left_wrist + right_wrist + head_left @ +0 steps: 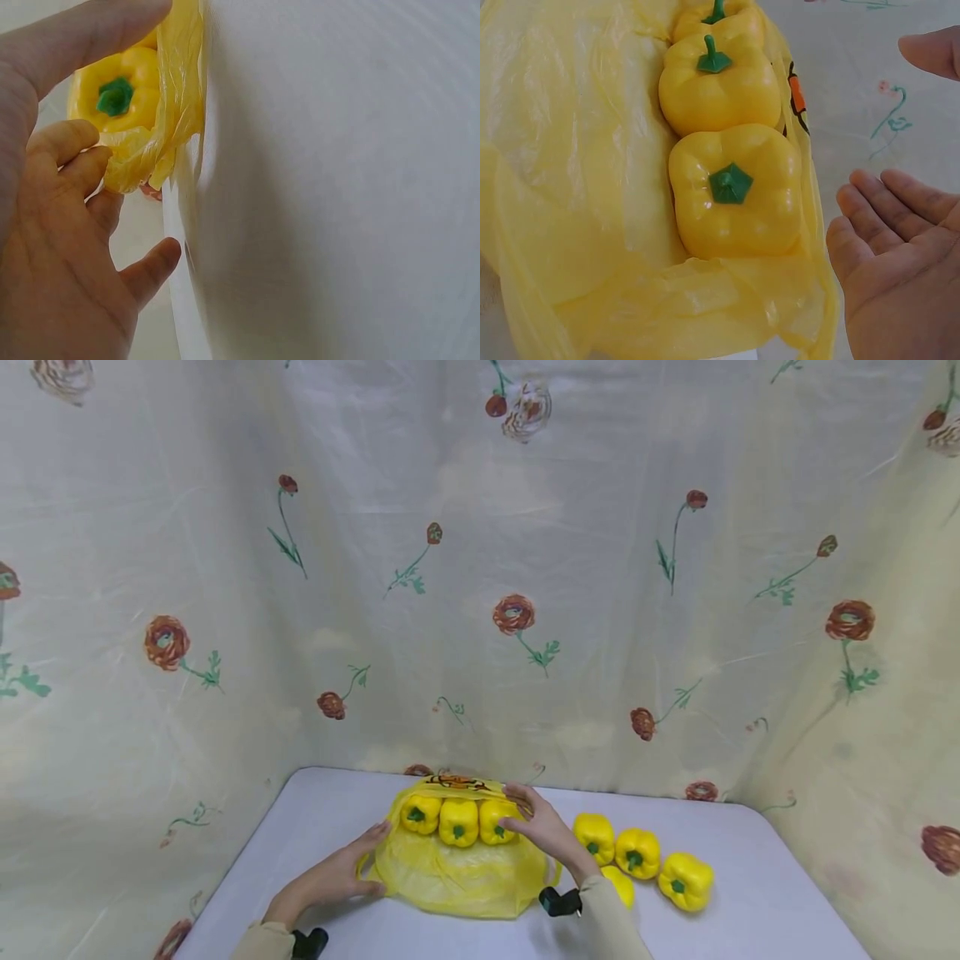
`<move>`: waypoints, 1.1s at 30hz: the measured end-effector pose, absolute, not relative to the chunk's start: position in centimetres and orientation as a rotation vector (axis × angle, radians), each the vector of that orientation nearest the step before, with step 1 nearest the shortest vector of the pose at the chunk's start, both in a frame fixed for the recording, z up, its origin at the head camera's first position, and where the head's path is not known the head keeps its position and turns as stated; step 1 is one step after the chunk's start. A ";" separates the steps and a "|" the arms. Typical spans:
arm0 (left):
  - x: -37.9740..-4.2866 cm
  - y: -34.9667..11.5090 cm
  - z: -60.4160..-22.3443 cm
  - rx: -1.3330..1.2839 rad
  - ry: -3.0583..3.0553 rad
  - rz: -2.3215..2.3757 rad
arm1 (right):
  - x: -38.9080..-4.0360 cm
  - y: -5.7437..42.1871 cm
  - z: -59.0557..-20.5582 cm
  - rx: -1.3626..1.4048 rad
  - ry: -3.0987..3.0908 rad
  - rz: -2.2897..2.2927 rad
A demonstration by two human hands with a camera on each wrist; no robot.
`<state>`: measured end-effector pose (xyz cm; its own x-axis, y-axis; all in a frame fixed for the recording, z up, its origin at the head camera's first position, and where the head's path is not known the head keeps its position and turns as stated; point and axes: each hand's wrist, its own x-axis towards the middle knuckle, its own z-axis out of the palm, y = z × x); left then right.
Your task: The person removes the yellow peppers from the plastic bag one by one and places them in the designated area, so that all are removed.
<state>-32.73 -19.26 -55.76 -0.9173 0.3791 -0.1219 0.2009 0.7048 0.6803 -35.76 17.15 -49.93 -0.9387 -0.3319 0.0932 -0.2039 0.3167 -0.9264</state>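
Currently: two bare hands at a yellow plastic bag [457, 877] holding three yellow peppers, on a white table [750, 893].

Head view: bag lies near centre of table; three bagged peppers [457, 821] sit in a row at its far opening. Left hand [337, 881] rests on the bag's left edge, fingers extended and together. Right hand [543, 831] lies over the bag's right side by the rightmost bagged pepper, fingers relaxed. Four loose peppers [636, 852] lie just right of the bag. Floral curtain [480, 568] behind.
Left wrist view: left hand [67, 247] pinches a bunched bag edge [142, 157], fingers curled on it; one pepper [120, 94] beside.
Right wrist view: right hand [892, 255] open, fingers slightly apart, just beside the bag [577, 187], holding nothing; nearest pepper [735, 191] adjacent.
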 end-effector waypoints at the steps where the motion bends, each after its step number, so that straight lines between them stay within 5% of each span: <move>1: -32.7 -19.3 -55.8 0.461 2.661 1.021 | -35.9 17.1 -49.9 -0.502 2.449 -1.694; 33: -32.6 -19.4 -55.7 0.528 2.668 1.020 | -38.3 16.1 -52.4 -0.380 2.531 -1.635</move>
<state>-32.57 -19.43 -55.68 -0.9069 0.4116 -0.0899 0.2467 0.6918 0.6787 -38.27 16.13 -52.38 -0.9633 -0.2643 0.0473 -0.1519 0.3909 -0.9078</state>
